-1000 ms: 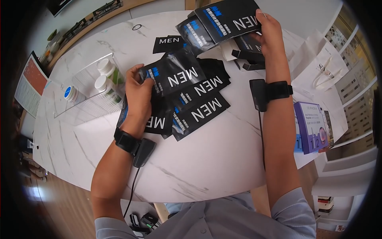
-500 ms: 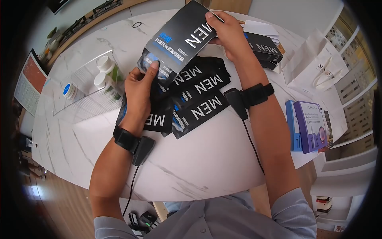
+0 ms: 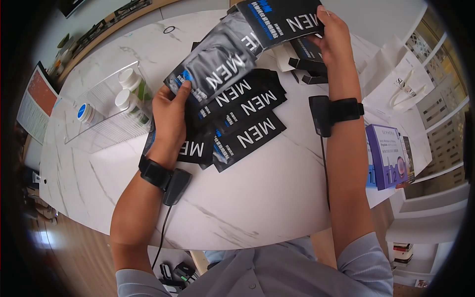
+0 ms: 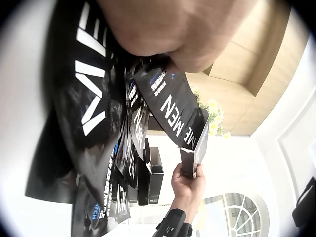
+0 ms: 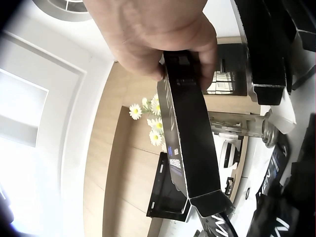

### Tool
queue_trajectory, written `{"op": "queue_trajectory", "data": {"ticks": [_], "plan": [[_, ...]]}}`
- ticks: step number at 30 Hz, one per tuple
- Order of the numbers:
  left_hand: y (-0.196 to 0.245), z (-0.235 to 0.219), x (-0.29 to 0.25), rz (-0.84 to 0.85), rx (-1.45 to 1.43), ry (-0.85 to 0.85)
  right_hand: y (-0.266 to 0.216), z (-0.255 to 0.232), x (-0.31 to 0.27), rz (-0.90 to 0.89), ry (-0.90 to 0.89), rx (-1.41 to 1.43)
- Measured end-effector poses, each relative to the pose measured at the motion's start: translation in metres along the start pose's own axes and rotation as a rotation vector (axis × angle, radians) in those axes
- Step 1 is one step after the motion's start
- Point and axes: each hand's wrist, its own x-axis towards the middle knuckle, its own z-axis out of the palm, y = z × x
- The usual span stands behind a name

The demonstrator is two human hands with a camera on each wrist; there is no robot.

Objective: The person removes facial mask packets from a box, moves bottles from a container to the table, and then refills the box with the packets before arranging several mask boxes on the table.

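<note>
My left hand pinches the end of a black-and-silver foil sachet marked MEN, thumb on top. My right hand grips the far end of a black MEN carton, held up over the table's far side. The carton's mouth faces left, and another sachet end shows there, overlapped by the first. In the left wrist view, the sachets stretch in line from my left fingers to the open carton. Below lies a spread pile of black MEN sachets.
More black cartons lie under my right hand. A clear ridged tray with white-capped bottles stands left. On the right are a white paper bag and a purple Sephora box. A black ring lies at the back.
The right hand brought the carton left to the left hand, then drew it back up and right. The left hand now holds a sachet stretched out from the carton's mouth.
</note>
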Motion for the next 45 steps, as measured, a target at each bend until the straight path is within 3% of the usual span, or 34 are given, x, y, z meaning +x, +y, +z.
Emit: {"op": "queue_trajectory", "data": {"ticks": [6, 15, 20, 24, 27, 30, 33, 36, 39, 42, 43, 45], "plan": [[-0.001, -0.003, 0.000, -0.004, -0.010, -0.037, -0.010, -0.021, 0.010, -0.064, 0.138, 0.034], [-0.006, -0.010, 0.004, -0.006, 0.086, -0.045, -0.012, -0.010, 0.008, -0.144, 0.230, 0.174], [-0.002, -0.002, -0.001, 0.006, 0.092, 0.066, -0.023, -0.013, 0.005, -0.222, 0.380, 0.192], [0.006, 0.009, -0.006, 0.062, 0.122, 0.076, -0.018, -0.015, 0.010, -0.017, 0.254, 0.298], [0.012, 0.012, -0.006, 0.004, 0.014, 0.120, -0.005, -0.002, 0.003, 0.107, 0.089, 0.144], [0.000, -0.006, 0.007, -0.049, -0.060, -0.064, 0.009, 0.022, -0.013, 0.118, -0.126, 0.112], [0.012, -0.002, 0.001, -0.125, -0.197, -0.074, 0.036, 0.032, -0.008, 0.086, -0.223, -0.027], [0.000, -0.001, 0.001, -0.032, -0.022, 0.007, 0.023, 0.047, -0.025, 0.196, -0.176, 0.012], [-0.004, -0.002, 0.002, -0.036, -0.087, 0.046, 0.036, 0.027, -0.003, 0.072, -0.150, -0.123], [-0.005, -0.007, 0.003, -0.091, -0.035, 0.019, 0.011, 0.026, -0.014, 0.072, -0.017, -0.065], [-0.004, -0.008, 0.003, -0.118, -0.005, 0.000, 0.010, 0.024, -0.012, 0.020, -0.066, 0.048], [0.000, -0.006, 0.001, -0.125, 0.042, -0.036, 0.001, 0.013, -0.007, 0.034, -0.005, 0.015]]}}
